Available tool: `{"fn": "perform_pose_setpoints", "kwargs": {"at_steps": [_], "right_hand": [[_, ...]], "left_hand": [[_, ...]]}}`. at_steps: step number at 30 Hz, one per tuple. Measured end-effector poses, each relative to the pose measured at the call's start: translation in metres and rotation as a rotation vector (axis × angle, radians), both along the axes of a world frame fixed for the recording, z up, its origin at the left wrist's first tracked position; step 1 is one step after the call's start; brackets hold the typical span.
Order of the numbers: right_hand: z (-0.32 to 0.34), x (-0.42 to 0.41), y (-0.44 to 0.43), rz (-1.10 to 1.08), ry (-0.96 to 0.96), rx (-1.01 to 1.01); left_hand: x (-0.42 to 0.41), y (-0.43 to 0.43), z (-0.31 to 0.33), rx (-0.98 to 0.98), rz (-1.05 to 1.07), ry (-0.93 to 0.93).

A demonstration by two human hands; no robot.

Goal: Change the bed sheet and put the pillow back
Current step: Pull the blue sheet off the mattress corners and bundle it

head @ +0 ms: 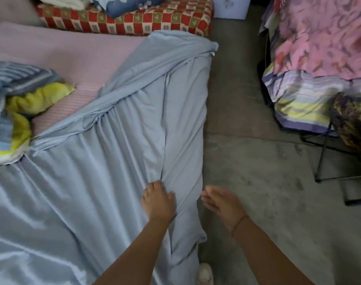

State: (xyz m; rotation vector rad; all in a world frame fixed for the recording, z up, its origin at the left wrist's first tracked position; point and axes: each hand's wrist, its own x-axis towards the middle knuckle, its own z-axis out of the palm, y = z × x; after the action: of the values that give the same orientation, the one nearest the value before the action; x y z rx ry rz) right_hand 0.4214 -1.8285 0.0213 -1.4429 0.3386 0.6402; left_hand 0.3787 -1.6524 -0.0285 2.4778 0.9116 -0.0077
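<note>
The light blue bed sheet [113,161] is spread over the bed. The left hand [158,200] is laid flat on it near the edge. The right hand [220,200] is held open, fingers straight, just beside that edge. The pillow [21,112] is seen well apart, far left.

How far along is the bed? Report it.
Done: light blue sheet covers the near side. In hand: left hand on a sheet fold, right hand open beside the edge. Left: pink mattress surface still bare far left; striped pillow lies crumpled there.
</note>
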Motion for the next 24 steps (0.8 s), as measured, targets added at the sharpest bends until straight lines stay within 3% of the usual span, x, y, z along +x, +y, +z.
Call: {"fn": "perform_pose_setpoints", "kwargs": {"at_steps": [11, 24], "right_hand": [[-0.001, 0.172, 0.019, 0.107, 0.066, 0.065], [0.018, 0.387, 0.091, 0.341, 0.037, 0.08]], "left_hand": [[0.112, 0.022, -0.017, 0.07, 0.058, 0.125], [0.24, 0.044, -0.015, 0.067, 0.398, 0.086]]}}
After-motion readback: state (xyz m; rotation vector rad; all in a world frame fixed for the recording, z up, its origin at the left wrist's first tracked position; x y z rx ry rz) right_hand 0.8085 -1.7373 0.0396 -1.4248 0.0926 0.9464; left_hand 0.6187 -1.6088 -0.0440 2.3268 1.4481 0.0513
